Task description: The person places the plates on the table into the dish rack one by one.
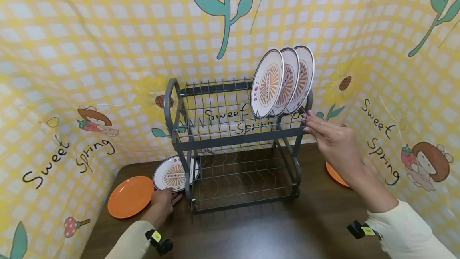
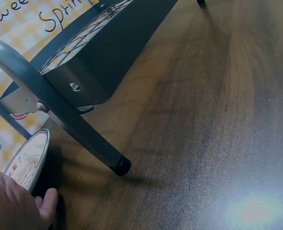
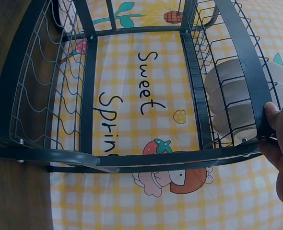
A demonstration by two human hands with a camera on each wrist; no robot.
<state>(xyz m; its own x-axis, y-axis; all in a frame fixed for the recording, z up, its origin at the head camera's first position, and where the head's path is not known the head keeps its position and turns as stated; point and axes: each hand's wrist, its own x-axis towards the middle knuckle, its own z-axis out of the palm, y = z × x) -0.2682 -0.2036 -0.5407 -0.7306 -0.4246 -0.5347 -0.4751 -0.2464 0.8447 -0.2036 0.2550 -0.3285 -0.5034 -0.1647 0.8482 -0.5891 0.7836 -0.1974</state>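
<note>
A two-tier dark metal dish rack [image 1: 233, 141] stands on the table. At its upper right front corner my right hand [image 1: 328, 135] grips the frame; the right wrist view shows the thumb and fingers round the corner. Close to that hand, three white patterned plates [image 1: 267, 83] lean upright in the top tier. My left hand [image 1: 162, 206] holds the front edge of another patterned plate [image 1: 173, 175], beside the rack's lower left side. In the left wrist view this plate [image 2: 29, 163] is tilted, and most of the fingers are hidden.
An orange plate [image 1: 130, 197] lies left of the left hand. Part of a second orange plate [image 1: 336, 174] shows behind the right forearm. Yellow checked cloth [image 1: 125, 43] surrounds the brown table [image 1: 248, 231]. The rack's lower tier has wavy wires.
</note>
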